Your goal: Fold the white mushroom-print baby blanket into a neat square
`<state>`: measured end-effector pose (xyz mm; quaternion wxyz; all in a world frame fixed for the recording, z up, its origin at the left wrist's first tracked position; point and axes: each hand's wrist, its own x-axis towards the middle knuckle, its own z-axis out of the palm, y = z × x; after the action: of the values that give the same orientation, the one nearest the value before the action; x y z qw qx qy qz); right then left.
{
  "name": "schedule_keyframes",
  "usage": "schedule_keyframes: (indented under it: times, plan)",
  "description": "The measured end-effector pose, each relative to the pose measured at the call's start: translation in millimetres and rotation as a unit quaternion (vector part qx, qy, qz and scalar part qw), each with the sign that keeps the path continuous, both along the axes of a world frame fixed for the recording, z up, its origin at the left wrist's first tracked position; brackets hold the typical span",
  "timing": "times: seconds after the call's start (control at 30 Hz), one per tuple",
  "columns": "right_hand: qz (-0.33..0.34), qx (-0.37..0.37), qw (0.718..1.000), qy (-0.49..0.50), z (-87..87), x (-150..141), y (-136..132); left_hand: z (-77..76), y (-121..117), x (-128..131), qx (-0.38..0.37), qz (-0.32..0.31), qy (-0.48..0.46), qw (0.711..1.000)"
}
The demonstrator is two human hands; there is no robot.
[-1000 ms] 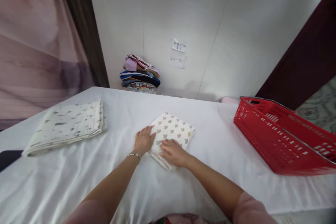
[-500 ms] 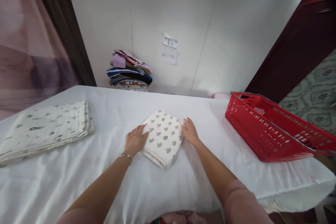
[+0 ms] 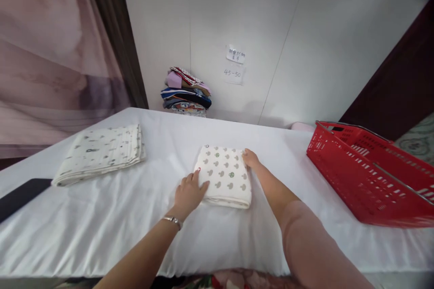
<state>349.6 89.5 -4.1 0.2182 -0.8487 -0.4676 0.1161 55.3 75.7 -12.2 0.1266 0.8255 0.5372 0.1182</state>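
A small folded white cloth (image 3: 225,175) printed with grey-green shapes lies in the middle of the white-covered table (image 3: 135,216). My left hand (image 3: 188,194) rests flat against its near left corner, fingers stretched out, a bracelet on the wrist. My right hand (image 3: 250,158) is at the cloth's far right corner, fingers curled on its edge. Both hands touch the cloth, which stays flat on the table.
A larger folded white patterned cloth (image 3: 101,153) lies at the left. A red plastic basket (image 3: 369,171) stands at the right edge. A stack of coloured folded clothes (image 3: 186,92) sits against the back wall under paper notes (image 3: 234,64). A dark flat object (image 3: 20,194) lies far left.
The folded cloth has turned from a diagonal lie to square with the table edge. My right hand went from the near side to the far right corner; my left hand slid to the near left corner.
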Motion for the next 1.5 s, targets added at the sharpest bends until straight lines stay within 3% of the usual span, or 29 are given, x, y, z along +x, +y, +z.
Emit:
schedule_keyframes:
  times: [0.1, 0.23, 0.37, 0.47, 0.57, 0.7, 0.83, 1.03, 1.13, 1.27, 1.4, 1.5]
  plan:
    - [0.036, -0.001, 0.998, -0.050, 6.4, -32, -4, 5.4, 5, -3, 0.000, -0.007, -0.002, 1.000]
    - [0.141, -0.006, 0.982, -0.128, 0.6, -81, -33, 4.4, 20, 10, 0.104, -0.052, 0.002, 0.993]
    - [0.155, -0.058, 0.977, -0.133, -18.6, -99, -66, -12.8, 25, 18, 0.051, -0.083, 0.009, 0.995]
    - [0.150, -0.069, 0.976, -0.139, -26.5, -97, -74, -23.5, 24, 15, 0.029, -0.078, -0.008, 0.997]
    - [0.151, -0.073, 0.975, -0.145, -25.4, -96, -72, -23.8, 23, 12, 0.019, -0.074, -0.013, 0.997]
    - [0.153, -0.070, 0.974, -0.148, -22.2, -100, -70, -8.1, 27, 22, 0.014, -0.062, 0.008, 0.998]
    - [0.144, -0.067, 0.975, -0.157, -24.0, -102, -71, 5.8, 40, 42, 0.107, -0.099, 0.006, 0.989]
    - [0.159, -0.089, 0.975, -0.129, -16.9, -101, -70, -15.2, 50, 47, 0.074, -0.112, 0.012, 0.991]
    - [0.161, -0.098, 0.974, -0.123, 0.4, -94, -52, -22.5, 49, 45, 0.071, -0.107, 0.011, 0.992]
    - [0.110, -0.059, 0.979, -0.162, 13.4, -73, -17, -22.5, 50, 45, 0.063, -0.102, 0.010, 0.993]
    - [0.051, -0.095, 0.987, -0.116, -6.7, -52, -5, -23.1, 50, 43, 0.057, -0.097, 0.009, 0.994]
    - [0.045, -0.092, 0.990, -0.098, -23.3, -44, -9, -24.5, 50, 43, 0.062, -0.097, 0.009, 0.993]
